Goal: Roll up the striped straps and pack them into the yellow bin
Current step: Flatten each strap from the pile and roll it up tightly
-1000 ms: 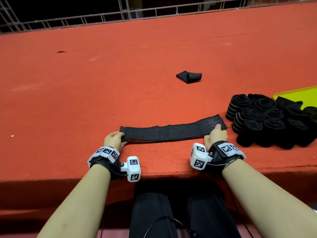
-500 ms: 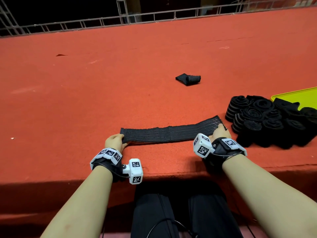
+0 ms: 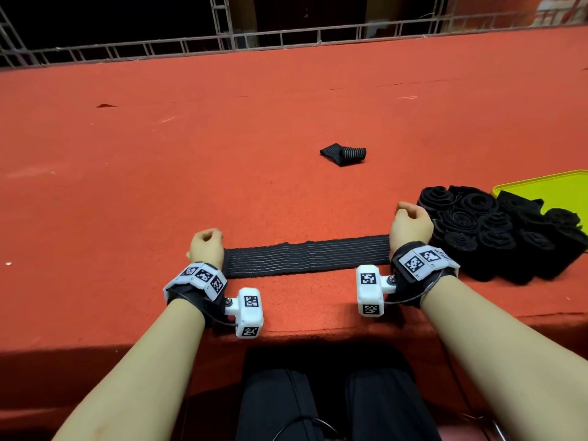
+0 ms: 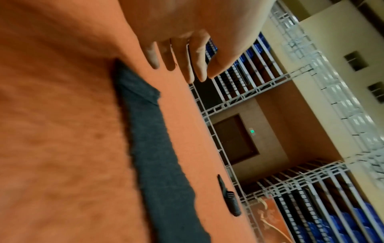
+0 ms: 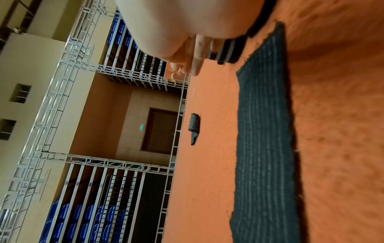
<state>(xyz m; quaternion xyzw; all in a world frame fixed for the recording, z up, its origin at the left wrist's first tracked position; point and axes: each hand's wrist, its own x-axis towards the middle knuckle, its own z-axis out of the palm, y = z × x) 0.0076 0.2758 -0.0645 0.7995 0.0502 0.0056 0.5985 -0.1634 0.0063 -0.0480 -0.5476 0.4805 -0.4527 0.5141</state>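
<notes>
A black strap with thin pale stripes (image 3: 307, 257) lies flat along the near part of the red table, its left end folded over in the left wrist view (image 4: 158, 156). My left hand (image 3: 205, 246) hovers at that end with loosely bent fingers (image 4: 193, 65) that hold nothing. My right hand (image 3: 410, 224) is past the strap's right end (image 5: 264, 131), beside the pile of rolled straps (image 3: 483, 230), fingers (image 5: 197, 57) loose and off the strap. The yellow bin (image 3: 541, 186) lies at the far right, partly under the pile.
A loose, half-rolled strap (image 3: 343, 154) lies further out on the red table surface (image 3: 191, 154). A metal railing (image 3: 286, 36) runs along the far side. The table's near edge (image 3: 318, 329) is just behind my wrists, above my lap.
Both hands have let go of the strap's ends and moved forward and up. The strap now lies slack and a little shorter between my wrists.
</notes>
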